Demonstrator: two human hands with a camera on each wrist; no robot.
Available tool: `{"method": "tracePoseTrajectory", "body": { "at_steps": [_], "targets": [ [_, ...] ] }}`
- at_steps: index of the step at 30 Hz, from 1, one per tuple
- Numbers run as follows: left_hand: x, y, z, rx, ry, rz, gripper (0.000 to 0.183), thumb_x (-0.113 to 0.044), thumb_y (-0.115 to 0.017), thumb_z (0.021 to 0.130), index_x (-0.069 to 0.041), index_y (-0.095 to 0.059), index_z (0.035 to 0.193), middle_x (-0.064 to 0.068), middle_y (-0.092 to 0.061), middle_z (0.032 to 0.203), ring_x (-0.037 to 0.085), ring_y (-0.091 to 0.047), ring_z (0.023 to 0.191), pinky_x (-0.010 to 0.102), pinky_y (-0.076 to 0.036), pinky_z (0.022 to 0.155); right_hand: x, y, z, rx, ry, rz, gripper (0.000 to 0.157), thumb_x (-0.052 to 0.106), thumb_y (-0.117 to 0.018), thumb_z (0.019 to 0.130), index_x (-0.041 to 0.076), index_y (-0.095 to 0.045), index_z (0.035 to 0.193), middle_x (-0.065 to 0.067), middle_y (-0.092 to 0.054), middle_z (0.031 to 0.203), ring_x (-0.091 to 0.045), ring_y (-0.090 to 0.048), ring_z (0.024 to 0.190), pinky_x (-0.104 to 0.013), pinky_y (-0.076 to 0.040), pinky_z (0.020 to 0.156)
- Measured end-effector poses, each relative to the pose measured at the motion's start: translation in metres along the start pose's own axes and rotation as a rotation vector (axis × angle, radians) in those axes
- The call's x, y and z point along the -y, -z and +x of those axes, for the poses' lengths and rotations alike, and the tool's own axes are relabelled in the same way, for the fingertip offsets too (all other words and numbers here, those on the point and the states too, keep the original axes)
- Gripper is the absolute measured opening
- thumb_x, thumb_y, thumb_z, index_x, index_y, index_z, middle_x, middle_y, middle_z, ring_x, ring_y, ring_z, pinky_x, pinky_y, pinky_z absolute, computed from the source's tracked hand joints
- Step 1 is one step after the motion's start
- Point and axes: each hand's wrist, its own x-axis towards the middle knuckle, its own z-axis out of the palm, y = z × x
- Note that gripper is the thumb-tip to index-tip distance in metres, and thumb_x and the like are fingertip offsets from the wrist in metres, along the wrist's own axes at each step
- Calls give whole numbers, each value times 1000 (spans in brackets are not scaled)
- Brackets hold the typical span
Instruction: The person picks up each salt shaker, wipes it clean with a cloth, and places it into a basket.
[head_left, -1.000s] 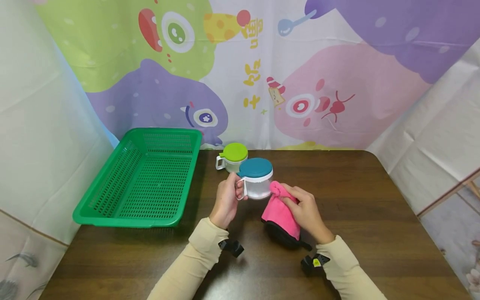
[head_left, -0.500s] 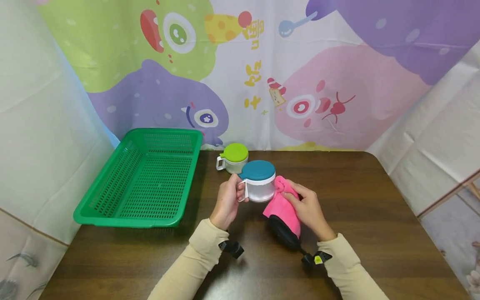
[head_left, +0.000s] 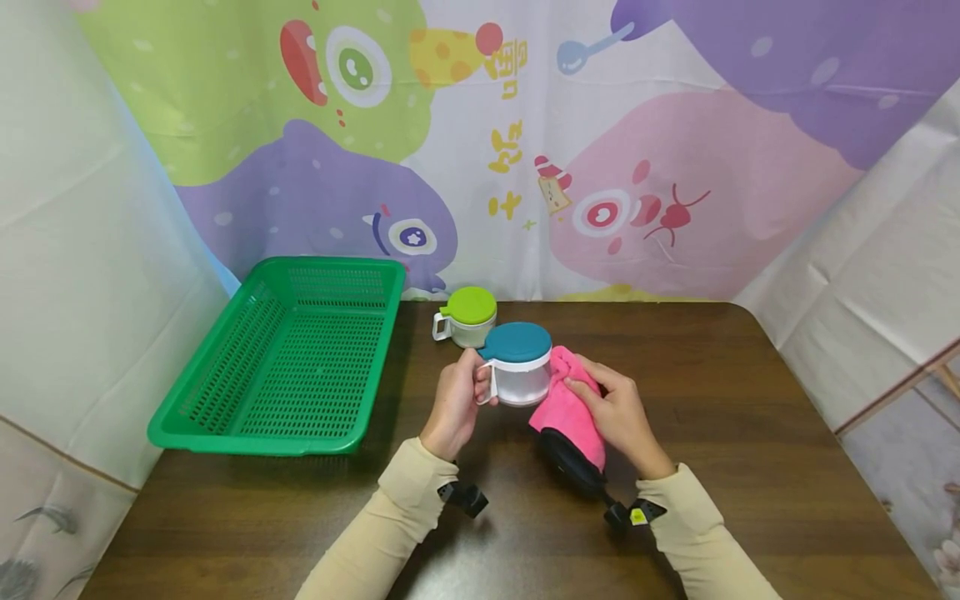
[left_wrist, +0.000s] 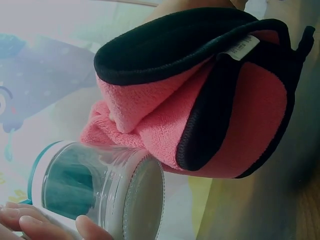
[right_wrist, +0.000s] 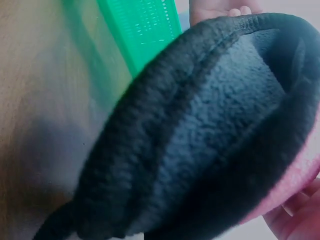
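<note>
My left hand [head_left: 452,404] grips the white handle of a clear seasoning jar [head_left: 521,383] with a blue lid, held upright above the table. From the right, my right hand [head_left: 621,419] pinches a bunched pink cloth [head_left: 572,417] with black edging, its gathered top against the jar's side. In the left wrist view the cloth [left_wrist: 210,120] shows a small white label and a black loop, beside the clear jar wall [left_wrist: 100,185]. The right wrist view is mostly filled by the cloth's dark fleecy underside [right_wrist: 215,115]. Behind the blue-lidded jar stands a similar jar [head_left: 471,317] with a green lid.
A green plastic basket [head_left: 367,392] with slotted walls stands on the left of the brown wooden table [head_left: 720,433], nothing inside it. A printed cartoon curtain [head_left: 480,167] hangs right behind the table's far edge. Pale cloth panels flank both sides.
The blue-lidded jar has shifted slightly right and toward me in the left hand. The right hand and cloth have moved a little right along with it, staying against the jar's side.
</note>
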Motion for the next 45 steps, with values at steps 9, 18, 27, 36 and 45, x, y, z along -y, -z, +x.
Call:
{"method": "tracePoseTrajectory", "body": {
  "at_steps": [9,18,27,36,45],
  "targets": [
    [1,-2,0,-17,5,2,28,-11,-40,85,-13,-40,57,-5,-34,51,9,-31,47,23,-39,48,3,-2,-1,-76,161,-74,37,7,-74,82,6,-69,119,-10,-70,86,-8,-48,69,-17,-41,57],
    [2,-6,-2,-29,-17,24,26,-11,-41,84,-12,-40,59,-5,-34,51,9,-31,48,23,-39,49,14,-5,-2,-125,311,-176,41,4,-78,76,4,-70,116,-5,-60,71,-6,-40,61,-14,-33,52],
    [5,-6,-1,-43,-35,41,25,-12,-41,86,-10,-42,61,-4,-34,52,9,-32,49,24,-39,50,20,-14,-2,-122,338,-228,44,8,-79,76,6,-69,119,-3,-57,70,-5,-38,60,-15,-33,51],
    [9,-10,0,-77,-55,35,24,-11,-42,84,-10,-44,60,-5,-36,52,8,-33,48,23,-39,49,28,-21,-2,-114,399,-277,45,9,-80,75,7,-69,119,-3,-55,70,-4,-35,58,-18,-34,49],
    [10,-14,-2,-79,-40,32,25,-11,-42,85,-10,-45,61,-4,-36,51,9,-34,49,23,-39,50,31,-25,-6,-57,415,-320,42,11,-79,76,8,-70,117,-5,-61,80,-6,-41,60,-19,-39,50]
  ]
}}
